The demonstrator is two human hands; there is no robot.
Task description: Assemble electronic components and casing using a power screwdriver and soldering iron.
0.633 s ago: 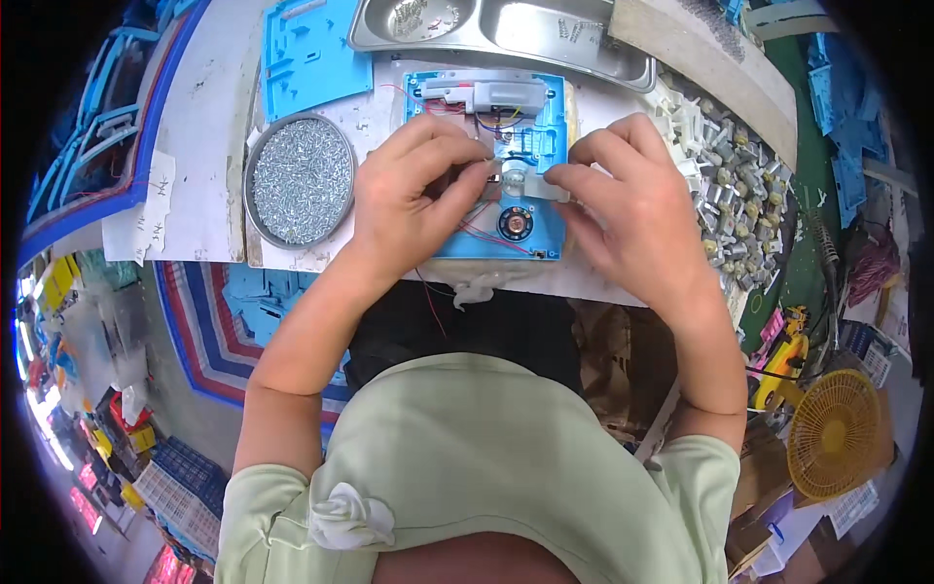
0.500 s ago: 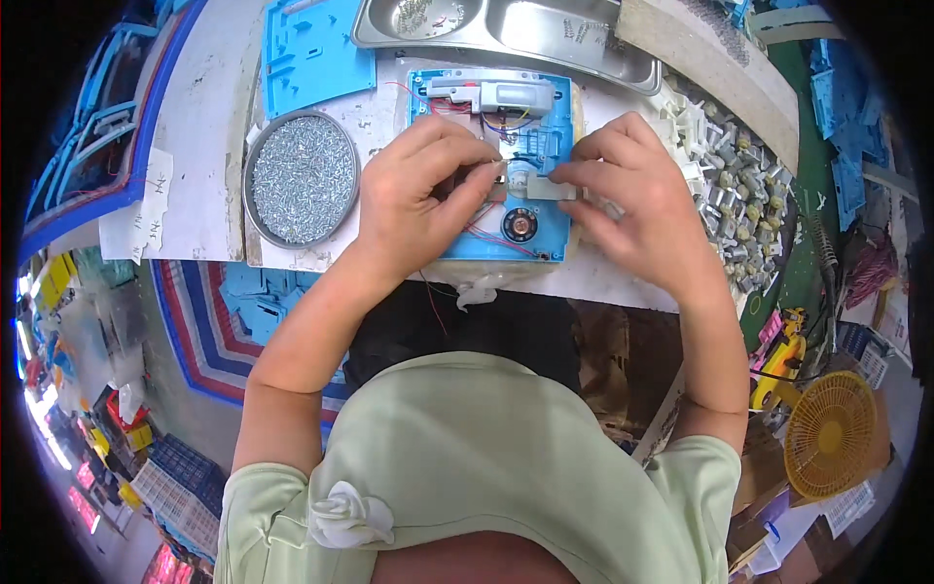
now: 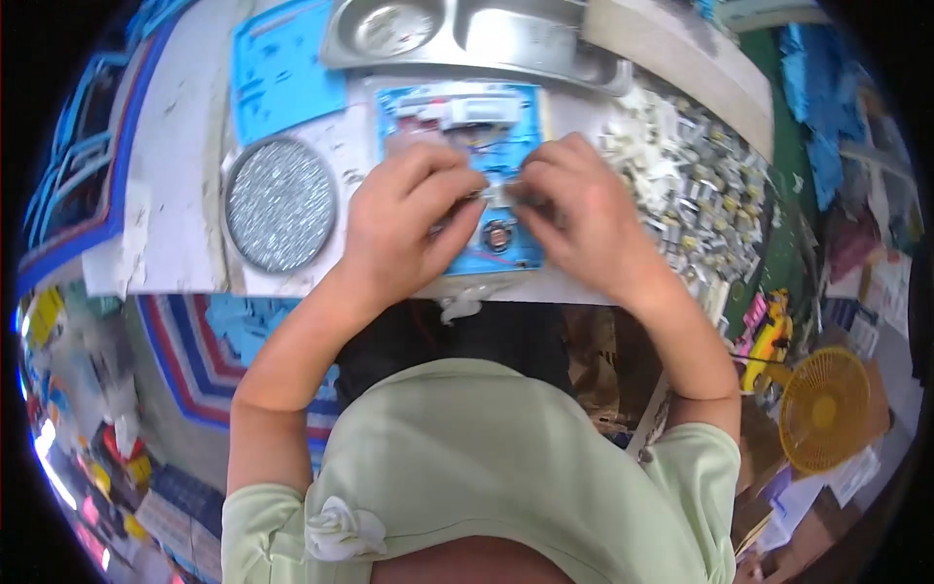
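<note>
My left hand (image 3: 404, 224) and my right hand (image 3: 589, 224) meet over a blue plastic housing (image 3: 527, 122), thumbs and fingers pinched. A small whitish part (image 3: 496, 195) shows between the fingertips, blurred by motion. My right fingers close on it; whatever the left ones pinch is hidden. Across the top of the housing lies a grey-white plastic unit (image 3: 477, 111), with wires below it. A small round speaker (image 3: 497, 236) sits in the housing's lower right part.
Left of the hands stands a round bowl (image 3: 228, 214) full of small silver screws, below a blue plastic panel (image 3: 282, 78). A steel tray (image 3: 449, 24) lies at the back. Small silver motors (image 3: 700, 195) and white plastic parts heap up at the right. The table's near edge runs below my wrists.
My hands have drawn closer together, and the pale part my right hand held sideways is now mostly covered by fingers. The whole view has shifted slightly, with the table items further left.
</note>
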